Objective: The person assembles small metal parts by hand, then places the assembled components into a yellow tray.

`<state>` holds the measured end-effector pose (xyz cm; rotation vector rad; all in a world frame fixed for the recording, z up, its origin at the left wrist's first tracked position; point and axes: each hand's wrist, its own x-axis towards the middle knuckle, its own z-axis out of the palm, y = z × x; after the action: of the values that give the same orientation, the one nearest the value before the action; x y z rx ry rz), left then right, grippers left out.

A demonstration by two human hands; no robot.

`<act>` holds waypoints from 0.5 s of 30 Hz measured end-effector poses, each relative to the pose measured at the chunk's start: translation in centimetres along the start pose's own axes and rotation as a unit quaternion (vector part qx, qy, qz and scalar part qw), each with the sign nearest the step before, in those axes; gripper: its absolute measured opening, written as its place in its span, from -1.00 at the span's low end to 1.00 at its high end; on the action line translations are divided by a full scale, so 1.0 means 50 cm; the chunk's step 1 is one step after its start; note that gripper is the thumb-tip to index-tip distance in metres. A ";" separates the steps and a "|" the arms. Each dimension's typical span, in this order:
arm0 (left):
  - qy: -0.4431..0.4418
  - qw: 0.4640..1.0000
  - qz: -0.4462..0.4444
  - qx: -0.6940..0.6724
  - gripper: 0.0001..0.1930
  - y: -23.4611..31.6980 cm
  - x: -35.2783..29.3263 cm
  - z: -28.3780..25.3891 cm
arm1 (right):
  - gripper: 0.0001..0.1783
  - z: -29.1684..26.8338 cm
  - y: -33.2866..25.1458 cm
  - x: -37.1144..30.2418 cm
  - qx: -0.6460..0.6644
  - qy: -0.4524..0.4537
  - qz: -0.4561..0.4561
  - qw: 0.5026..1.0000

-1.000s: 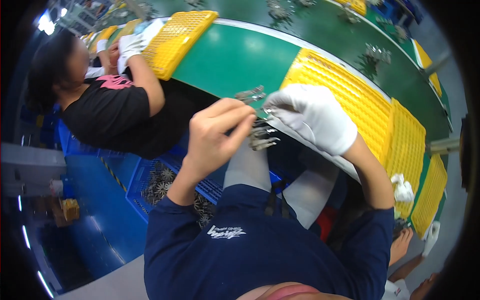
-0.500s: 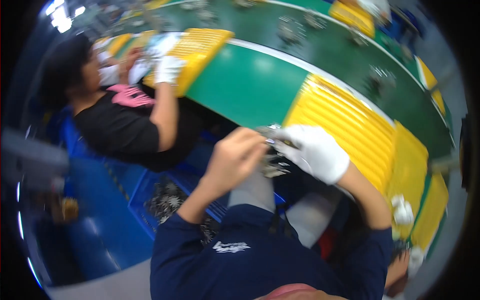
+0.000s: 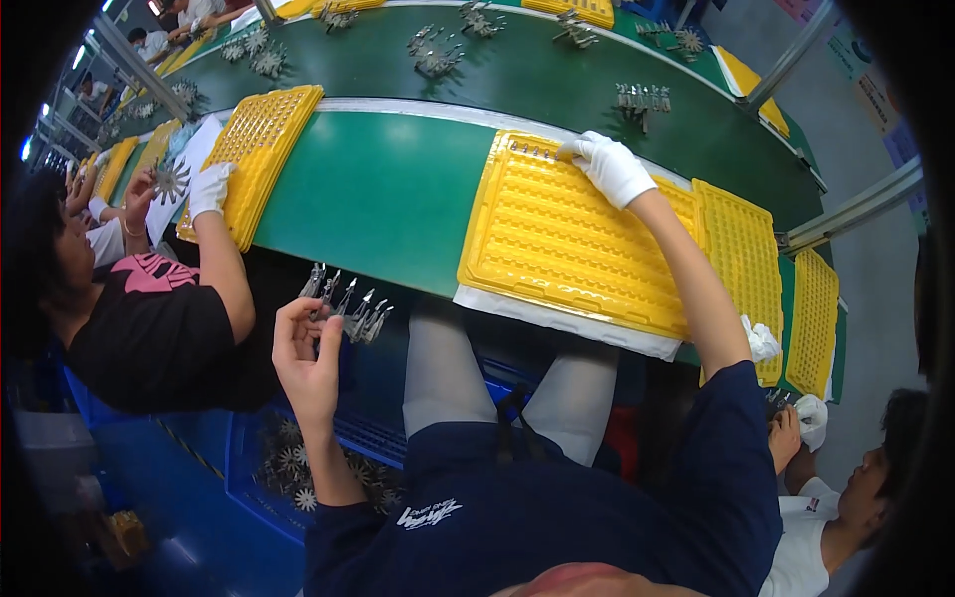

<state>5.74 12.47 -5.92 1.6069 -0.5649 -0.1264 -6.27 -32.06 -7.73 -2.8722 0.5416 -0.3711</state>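
Note:
Between the bare fingers and thumb of my left hand point(image 3: 310, 358) is a pronged metal piece point(image 3: 360, 320), its several arms pointing up and right beyond the table's near edge. My right hand point(image 3: 612, 171), in a white glove, reaches over a yellow ridged tray point(image 3: 567, 249). Its fingertips are pressed together at the tray's far row, and whatever they hold is hidden. Several small metal parts point(image 3: 530, 149) sit in that row, left of the glove. White cloth or paper point(image 3: 557, 316) sticks out beneath the tray's near edge.
More pronged metal pieces stand on the dark green belt point(image 3: 537, 70). A blue crate point(image 3: 244, 478) at lower left holds a heap of them. More yellow trays point(image 3: 741, 239) lie to the right. A person point(image 3: 149, 289) works at left, another point(image 3: 826, 517) at right.
My hands have parted: the left moved left with the pronged piece, while the right went up and away to the tray's far row. The view has turned, and the picture is sharper.

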 end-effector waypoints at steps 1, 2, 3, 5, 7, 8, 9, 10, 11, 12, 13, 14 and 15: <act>-0.025 0.999 0.024 -0.001 -0.73 -0.001 0.005 -0.006 | -0.77 0.006 0.013 0.010 -0.001 -0.011 -0.033 0.999; -0.039 0.999 0.021 0.000 -0.67 -0.002 0.007 -0.011 | -0.78 0.010 0.027 0.017 -0.002 -0.022 -0.066 0.998; -0.045 0.998 0.029 0.019 -0.69 -0.004 0.009 -0.015 | -0.79 0.013 0.028 0.026 -0.011 -0.034 -0.074 0.997; -0.048 0.996 0.044 0.064 -0.78 -0.001 0.019 -0.018 | -0.80 0.019 0.033 0.041 -0.019 -0.058 -0.083 0.995; -0.036 0.991 0.058 0.114 -0.80 0.008 0.024 -0.022 | -0.82 0.022 0.034 0.051 -0.046 -0.059 -0.098 0.992; -0.033 0.983 0.075 0.163 -0.82 0.010 0.027 -0.025 | -0.84 0.024 0.035 0.059 -0.050 -0.057 -0.113 0.991; -0.029 0.978 0.081 0.188 -0.82 0.007 0.028 -0.033 | -0.84 0.025 0.035 0.063 -0.060 -0.061 -0.132 0.988; -0.024 0.979 0.074 0.190 -0.82 0.007 0.029 -0.038 | -0.83 0.024 0.036 0.068 -0.059 -0.061 -0.155 0.984; -0.029 0.976 0.083 0.200 -0.81 0.011 0.031 -0.041 | -0.81 0.023 0.038 0.073 -0.057 -0.060 -0.178 0.981; -0.037 0.973 0.090 0.209 -0.81 0.007 0.034 -0.042 | -0.81 0.021 0.038 0.071 -0.066 -0.057 -0.193 0.977; -0.013 0.972 0.105 0.211 -0.85 0.008 0.040 -0.042 | -0.82 0.015 0.027 0.075 -0.055 -0.062 -0.191 0.978; -0.015 0.975 0.097 0.201 -0.86 0.010 0.042 -0.043 | -0.83 0.008 0.018 0.072 -0.045 -0.067 -0.189 0.979; -0.022 0.978 0.093 0.186 -0.87 0.008 0.050 -0.038 | -0.84 0.000 0.022 0.066 -0.029 -0.070 -0.165 0.983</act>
<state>8.59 13.13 -4.66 1.9055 -0.8071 0.0900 -3.68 -34.32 -7.30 -3.0156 0.0505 -0.2005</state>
